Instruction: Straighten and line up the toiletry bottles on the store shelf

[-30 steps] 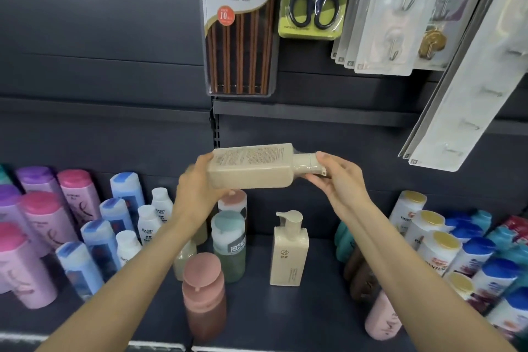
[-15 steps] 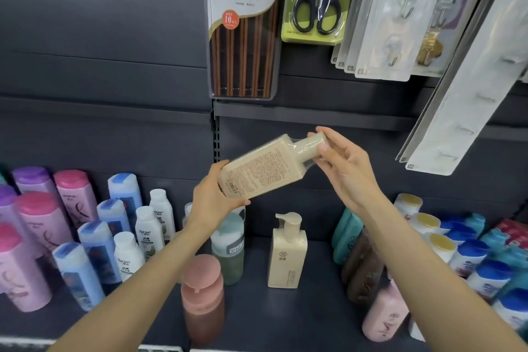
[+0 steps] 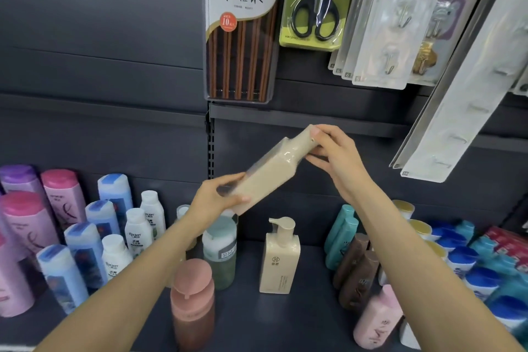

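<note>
From the head camera: both hands hold a beige bottle (image 3: 268, 171) up in the air above the shelf (image 3: 308, 308), tilted — cap end toward 1 o'clock. The left hand (image 3: 213, 200) wraps its base; the right hand (image 3: 334, 156) pinches the cap end. Straight below, at 6 o'clock of it, a matching pump bottle (image 3: 280, 261) stands upright, a pink bottle (image 3: 193, 300) at its 8 o'clock.

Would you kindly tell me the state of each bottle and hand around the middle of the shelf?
Beige bottle: off the shelf, tilted, cap end up to the right.
Left hand: grips its base.
Right hand: pinches its cap end.
Pump bottle: upright.
Green bottle: upright.
Pink bottle: upright, front.
</note>
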Demonstrator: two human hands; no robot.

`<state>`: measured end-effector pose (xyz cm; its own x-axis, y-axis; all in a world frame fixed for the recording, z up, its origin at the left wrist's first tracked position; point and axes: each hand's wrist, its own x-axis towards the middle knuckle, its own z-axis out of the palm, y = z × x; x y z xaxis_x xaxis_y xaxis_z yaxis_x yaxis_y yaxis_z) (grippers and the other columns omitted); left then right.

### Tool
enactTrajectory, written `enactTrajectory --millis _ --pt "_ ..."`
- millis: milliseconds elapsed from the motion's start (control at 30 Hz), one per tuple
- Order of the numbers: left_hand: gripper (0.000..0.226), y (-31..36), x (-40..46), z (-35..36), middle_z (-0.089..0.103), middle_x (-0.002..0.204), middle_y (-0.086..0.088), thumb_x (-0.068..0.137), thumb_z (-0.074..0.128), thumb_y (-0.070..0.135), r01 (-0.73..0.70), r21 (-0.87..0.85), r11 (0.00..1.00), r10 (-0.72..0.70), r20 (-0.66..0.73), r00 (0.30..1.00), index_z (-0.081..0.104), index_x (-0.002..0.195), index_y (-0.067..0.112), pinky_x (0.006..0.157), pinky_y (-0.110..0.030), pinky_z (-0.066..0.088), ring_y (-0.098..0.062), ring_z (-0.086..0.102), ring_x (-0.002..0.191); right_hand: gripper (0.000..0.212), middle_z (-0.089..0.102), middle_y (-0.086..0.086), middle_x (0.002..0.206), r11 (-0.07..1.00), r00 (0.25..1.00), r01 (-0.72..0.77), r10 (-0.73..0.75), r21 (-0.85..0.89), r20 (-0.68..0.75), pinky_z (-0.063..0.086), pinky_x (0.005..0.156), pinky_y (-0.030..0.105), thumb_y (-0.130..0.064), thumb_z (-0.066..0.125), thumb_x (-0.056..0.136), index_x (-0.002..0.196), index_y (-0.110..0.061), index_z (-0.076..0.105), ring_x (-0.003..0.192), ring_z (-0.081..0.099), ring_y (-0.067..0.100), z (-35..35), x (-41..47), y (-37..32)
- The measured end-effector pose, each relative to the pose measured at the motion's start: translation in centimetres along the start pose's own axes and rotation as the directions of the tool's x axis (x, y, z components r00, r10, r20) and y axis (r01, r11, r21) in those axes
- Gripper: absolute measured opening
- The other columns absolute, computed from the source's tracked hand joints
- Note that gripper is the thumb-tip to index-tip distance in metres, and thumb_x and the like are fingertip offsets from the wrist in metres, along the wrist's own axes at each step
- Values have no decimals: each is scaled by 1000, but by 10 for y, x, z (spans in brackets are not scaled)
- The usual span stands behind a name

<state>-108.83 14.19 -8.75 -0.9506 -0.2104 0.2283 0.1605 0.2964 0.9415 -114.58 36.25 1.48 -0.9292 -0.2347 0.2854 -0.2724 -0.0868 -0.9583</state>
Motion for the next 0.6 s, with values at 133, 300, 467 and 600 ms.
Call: enactTrajectory --millis 133,300,467,600 --pt "38 -7 3 2 69 111 13 83 68 13 62 -115 991 -45 147 988 62 118 27 94 -26 48 -9 61 108 23 66 6 113 1000 999 -12 12 13 38 53 93 35 -22 57 94 114 -10 57 107 64 17 -2 8 1" --pt "34 -12 11 4 68 114 8 84 67 17 81 -127 989 -63 142 988 64 117 27 97 -29 47 -15 59 113 29 65 -1 116 998 994 41 -37 -38 104 53 88 28 -17 59 92 120 -18 56 109 61 10 -4 16 3" --pt "46 -12 18 7 66 112 6 73 78 29 75 -128 989 -57 143 988 61 115 26 88 -27 50 -13 60 106 22 66 7 105 993 993 58 -68 -103 -99 58 75 31 -21 67 87 107 -16 60 102 64 22 6 22 9" --pt "40 -15 28 11 64 109 10 81 71 23 13 18 1000 -15 89 996 57 117 29 93 -38 51 -11 58 107 25 69 6 95 980 980 63 -97 -189 -176 59 77 41 -30 75 78 97 -20 62 93 67 20 15 27 15"
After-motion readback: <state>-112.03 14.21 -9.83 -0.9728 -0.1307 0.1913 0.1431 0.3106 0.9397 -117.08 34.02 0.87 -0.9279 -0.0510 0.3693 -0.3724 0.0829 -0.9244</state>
